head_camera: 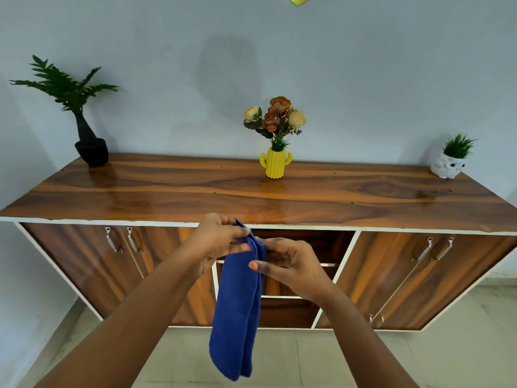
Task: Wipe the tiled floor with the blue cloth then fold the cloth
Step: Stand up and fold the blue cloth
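Note:
The blue cloth (237,317) hangs in the air in front of me, doubled lengthwise into a long narrow strip, its lower end well above the pale tiled floor (293,357). My left hand (218,245) pinches the cloth's top edge between thumb and fingers. My right hand (288,264) grips the same top end from the right, thumb pressed on the fabric. Both hands meet at the front edge of the sideboard.
A long wooden sideboard (167,191) stands against the wall right ahead, with handled doors and open middle shelves. On top are a black potted plant (89,147), a yellow cactus vase of flowers (275,163) and a small white owl planter (447,166).

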